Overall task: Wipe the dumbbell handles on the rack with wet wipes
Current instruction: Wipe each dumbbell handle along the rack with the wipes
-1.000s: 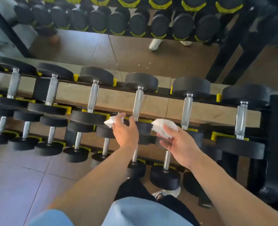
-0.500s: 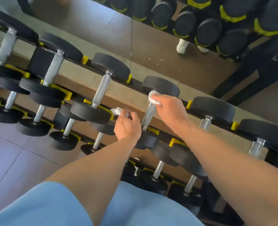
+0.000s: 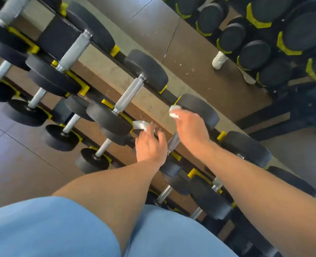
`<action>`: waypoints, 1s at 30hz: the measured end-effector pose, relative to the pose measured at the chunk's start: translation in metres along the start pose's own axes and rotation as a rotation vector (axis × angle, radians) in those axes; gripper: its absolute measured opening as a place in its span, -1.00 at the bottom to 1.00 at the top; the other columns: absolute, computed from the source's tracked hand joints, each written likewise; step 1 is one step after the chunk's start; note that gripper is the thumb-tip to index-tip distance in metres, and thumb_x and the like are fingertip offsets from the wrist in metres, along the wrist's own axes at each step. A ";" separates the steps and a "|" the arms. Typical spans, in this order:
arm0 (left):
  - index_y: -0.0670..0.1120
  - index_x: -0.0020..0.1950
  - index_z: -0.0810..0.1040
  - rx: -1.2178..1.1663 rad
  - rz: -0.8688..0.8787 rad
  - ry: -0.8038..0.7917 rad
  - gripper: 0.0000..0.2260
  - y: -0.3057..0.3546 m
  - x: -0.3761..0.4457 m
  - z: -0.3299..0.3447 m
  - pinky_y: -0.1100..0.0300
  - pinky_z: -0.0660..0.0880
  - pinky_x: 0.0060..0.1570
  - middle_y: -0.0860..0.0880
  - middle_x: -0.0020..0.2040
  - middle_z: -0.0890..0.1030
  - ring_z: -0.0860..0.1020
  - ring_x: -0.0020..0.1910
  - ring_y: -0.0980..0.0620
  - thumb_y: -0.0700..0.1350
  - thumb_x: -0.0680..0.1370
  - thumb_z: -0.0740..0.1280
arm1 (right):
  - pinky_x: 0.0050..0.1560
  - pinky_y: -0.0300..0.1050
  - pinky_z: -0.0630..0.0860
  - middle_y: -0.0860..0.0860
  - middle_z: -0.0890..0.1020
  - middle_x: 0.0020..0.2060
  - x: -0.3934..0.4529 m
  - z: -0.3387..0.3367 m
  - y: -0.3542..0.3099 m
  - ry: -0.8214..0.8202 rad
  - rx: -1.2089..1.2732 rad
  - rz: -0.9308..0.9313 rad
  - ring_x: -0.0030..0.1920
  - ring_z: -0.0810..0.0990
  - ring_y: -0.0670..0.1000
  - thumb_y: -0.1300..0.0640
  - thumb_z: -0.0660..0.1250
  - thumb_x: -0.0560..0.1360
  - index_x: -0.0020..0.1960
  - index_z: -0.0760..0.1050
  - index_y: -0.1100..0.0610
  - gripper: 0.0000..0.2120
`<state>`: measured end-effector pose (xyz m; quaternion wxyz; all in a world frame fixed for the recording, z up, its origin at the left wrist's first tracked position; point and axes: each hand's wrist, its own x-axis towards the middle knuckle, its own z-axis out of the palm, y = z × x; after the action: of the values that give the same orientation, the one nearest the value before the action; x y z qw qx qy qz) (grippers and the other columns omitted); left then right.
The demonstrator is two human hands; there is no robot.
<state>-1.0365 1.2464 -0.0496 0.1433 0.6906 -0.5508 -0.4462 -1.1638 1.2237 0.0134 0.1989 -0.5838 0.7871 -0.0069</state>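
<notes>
While the right hand (image 3: 189, 125) pinches a white wipe (image 3: 174, 112) at the top of a dumbbell handle (image 3: 173, 141) on the rack's upper row (image 3: 101, 58), just under the black head (image 3: 199, 110), the left hand (image 3: 150, 145) grips a second wipe (image 3: 140, 125) beside that handle, near the neighbouring dumbbell's head (image 3: 109, 119).

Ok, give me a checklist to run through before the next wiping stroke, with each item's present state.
1. Right hand on the handle with its wipe: ok.
2. Wipe wrapped fully round the handle: cannot tell, the hand hides it.
3. Left hand holding its own wipe: ok.
4. Left hand on a handle: not ok, it touches none.
5. Dumbbell seated on the rack: ok.
</notes>
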 end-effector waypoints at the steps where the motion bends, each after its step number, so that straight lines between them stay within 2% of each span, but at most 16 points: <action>1: 0.17 0.30 0.45 -0.017 0.001 0.006 -0.68 0.000 -0.001 0.000 -0.13 0.42 0.29 -0.06 0.25 0.56 0.46 0.27 -0.14 0.12 0.61 0.06 | 0.08 -0.02 0.55 0.04 0.67 0.13 0.005 -0.002 0.005 0.006 -0.141 -0.035 0.10 0.66 0.11 0.18 0.18 0.65 0.30 0.52 0.08 -0.72; 3: 0.19 0.30 0.44 -0.047 -0.002 0.013 -0.66 -0.001 0.000 -0.001 -0.12 0.43 0.28 -0.04 0.26 0.56 0.47 0.27 -0.12 0.14 0.60 0.02 | 0.03 0.06 0.59 0.09 0.63 0.15 0.004 0.002 0.015 -0.130 -0.383 -0.071 0.09 0.66 0.18 0.21 0.20 0.63 0.26 0.50 0.15 -0.76; 5: 0.19 0.31 0.42 -0.079 0.005 0.004 -0.63 -0.005 0.001 0.002 -0.11 0.43 0.28 -0.02 0.25 0.56 0.48 0.26 -0.09 0.16 0.60 -0.03 | -0.02 0.03 0.58 0.09 0.62 0.15 -0.007 0.007 0.022 -0.168 -0.329 -0.063 0.08 0.66 0.17 0.17 0.21 0.62 0.18 0.55 0.14 -0.80; 8: 0.16 0.34 0.42 -0.134 0.004 0.001 -0.63 -0.008 0.002 0.005 -0.02 0.41 0.29 -0.01 0.26 0.55 0.48 0.26 -0.03 0.13 0.64 -0.05 | -0.16 -0.13 0.50 0.10 0.67 0.04 -0.024 0.011 0.008 -0.256 -0.062 0.023 -0.03 0.66 0.14 0.09 0.19 0.64 0.16 0.59 0.05 -0.78; 11: 0.12 0.33 0.45 -0.189 -0.007 0.023 -0.62 -0.006 0.000 0.004 0.03 0.41 0.30 -0.01 0.26 0.55 0.48 0.27 0.00 0.09 0.65 -0.05 | -0.38 -0.19 0.53 0.15 0.70 -0.19 -0.031 0.012 -0.012 -0.570 0.354 0.299 -0.35 0.67 0.01 0.04 0.21 0.64 0.07 0.55 0.08 -0.82; 12: 0.11 0.33 0.45 -0.198 -0.007 0.024 -0.61 -0.005 -0.001 0.003 0.02 0.41 0.31 -0.01 0.26 0.55 0.48 0.27 0.01 0.10 0.65 -0.07 | -0.43 -0.21 0.52 0.14 0.70 -0.21 -0.027 0.010 -0.015 -0.587 0.457 0.364 -0.41 0.65 -0.03 0.03 0.20 0.65 0.08 0.56 0.09 -0.80; 13: 0.11 0.33 0.45 -0.199 -0.005 0.022 -0.59 -0.005 -0.001 0.002 0.02 0.40 0.31 -0.01 0.27 0.55 0.47 0.27 0.00 0.11 0.65 -0.08 | -0.44 -0.24 0.50 0.12 0.70 -0.18 -0.019 0.006 -0.016 -0.532 0.496 0.384 -0.42 0.65 -0.07 0.03 0.18 0.65 0.09 0.58 0.09 -0.77; 14: 0.12 0.34 0.45 -0.193 -0.005 0.022 -0.58 -0.006 0.000 0.003 0.01 0.40 0.32 0.00 0.27 0.55 0.47 0.28 0.00 0.12 0.64 -0.10 | -0.39 -0.27 0.50 0.09 0.71 -0.11 -0.010 0.003 -0.014 -0.404 0.440 0.345 -0.36 0.66 -0.07 0.04 0.17 0.66 0.11 0.60 0.07 -0.75; 16: 0.15 0.34 0.43 -0.169 -0.006 0.027 -0.56 -0.007 0.002 0.003 -0.03 0.40 0.32 0.00 0.28 0.55 0.47 0.29 -0.03 0.15 0.62 -0.12 | -0.12 -0.27 0.51 0.03 0.68 0.10 0.006 -0.003 -0.006 -0.080 0.138 0.112 -0.06 0.68 -0.01 0.09 0.17 0.66 0.23 0.59 0.08 -0.73; 17: 0.16 0.33 0.43 -0.160 -0.003 0.028 -0.57 -0.006 0.002 0.002 -0.05 0.40 0.32 0.00 0.28 0.56 0.47 0.29 -0.04 0.15 0.62 -0.12 | -0.02 -0.19 0.52 0.02 0.65 0.18 0.010 -0.004 0.001 -0.025 -0.048 -0.024 0.07 0.66 0.03 0.14 0.19 0.66 0.30 0.55 0.09 -0.72; 19: 0.15 0.31 0.45 -0.147 0.010 0.027 -0.58 -0.006 0.001 0.002 -0.09 0.41 0.30 0.00 0.25 0.57 0.49 0.26 -0.06 0.12 0.63 -0.10 | -0.03 -0.05 0.58 0.06 0.63 0.19 0.007 -0.005 0.012 -0.106 -0.412 -0.197 0.08 0.67 0.13 0.18 0.28 0.61 0.32 0.49 0.13 -0.71; 21: 0.14 0.30 0.46 -0.139 0.018 0.022 -0.56 -0.006 0.002 0.001 -0.09 0.42 0.29 0.01 0.25 0.58 0.50 0.25 -0.05 0.13 0.61 -0.11 | -0.11 -0.01 0.61 0.09 0.64 0.10 -0.005 0.000 0.018 -0.160 -0.511 -0.190 0.01 0.68 0.17 0.18 0.36 0.56 0.24 0.53 0.15 -0.74; 23: 0.15 0.31 0.46 -0.126 0.010 0.019 -0.53 -0.006 0.002 0.001 -0.08 0.45 0.28 0.02 0.26 0.57 0.51 0.25 -0.04 0.16 0.60 -0.14 | -0.12 0.01 0.59 0.11 0.64 0.02 -0.012 0.004 0.015 -0.148 -0.403 -0.121 -0.01 0.68 0.18 0.17 0.32 0.57 0.18 0.55 0.15 -0.80; 25: 0.15 0.33 0.45 -0.098 0.006 0.010 -0.58 -0.005 0.003 0.002 -0.06 0.46 0.27 0.01 0.27 0.57 0.52 0.25 -0.03 0.13 0.64 -0.10 | -0.22 -0.05 0.54 0.08 0.60 -0.12 -0.016 0.013 0.005 -0.180 -0.277 -0.062 -0.10 0.66 0.16 0.17 0.26 0.59 0.08 0.57 0.12 -0.86; 27: 0.15 0.36 0.43 -0.090 0.004 0.011 -0.62 -0.006 0.005 0.004 -0.04 0.46 0.29 0.01 0.28 0.57 0.51 0.26 -0.03 0.10 0.67 -0.07 | -0.35 -0.16 0.43 0.04 0.61 -0.22 -0.019 0.025 -0.004 -0.345 -0.085 0.045 -0.23 0.61 0.10 0.11 0.21 0.60 -0.02 0.56 0.09 -0.84; 30: 0.12 0.44 0.38 -0.104 0.006 0.016 -0.62 -0.008 0.006 0.006 0.01 0.39 0.38 0.00 0.33 0.54 0.47 0.34 -0.01 0.06 0.69 -0.05 | -0.47 -0.22 0.36 0.09 0.68 -0.24 -0.016 0.019 -0.012 -0.592 0.465 0.449 -0.36 0.65 0.01 -0.01 0.22 0.64 0.06 0.52 0.12 -0.79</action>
<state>-1.0363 1.2458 -0.0614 0.1848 0.6839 -0.5280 -0.4683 -1.1428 1.2383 0.0039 0.5387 -0.3148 0.7810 0.0273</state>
